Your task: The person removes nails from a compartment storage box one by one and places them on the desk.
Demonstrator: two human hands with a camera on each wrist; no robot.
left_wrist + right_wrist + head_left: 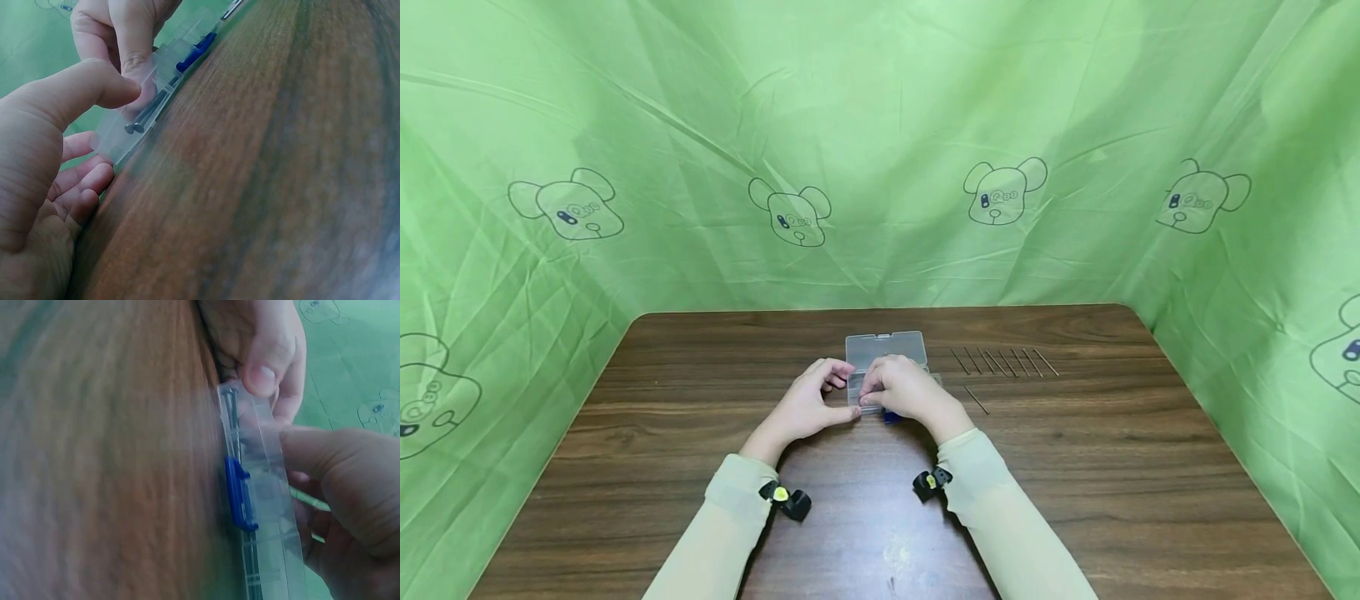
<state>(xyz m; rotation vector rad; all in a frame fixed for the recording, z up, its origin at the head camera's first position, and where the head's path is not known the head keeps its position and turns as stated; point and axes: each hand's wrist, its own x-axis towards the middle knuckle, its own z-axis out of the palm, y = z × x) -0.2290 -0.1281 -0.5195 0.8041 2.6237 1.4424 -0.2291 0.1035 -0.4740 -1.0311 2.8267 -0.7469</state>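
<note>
A clear plastic compartment box (886,345) stands with its lid raised at the back. Its blue latch (235,494) is on the front side. Thumb at the front and fingers round the side, my left hand (808,404) holds the box's left end. My right hand (906,390) bends over the box, thumb and fingertips down inside the left compartment. Long nails (147,115) lie in that compartment, their flat heads toward the left end. Through the wall the right fingertips look blurred, and I cannot tell whether they pinch a nail.
Right of the box, several nails (1002,360) lie in a slanted row on the brown wooden table (1112,467). One single nail (977,400) lies nearer than the row. A green cloth (880,100) with printed bear heads hangs round the back and sides.
</note>
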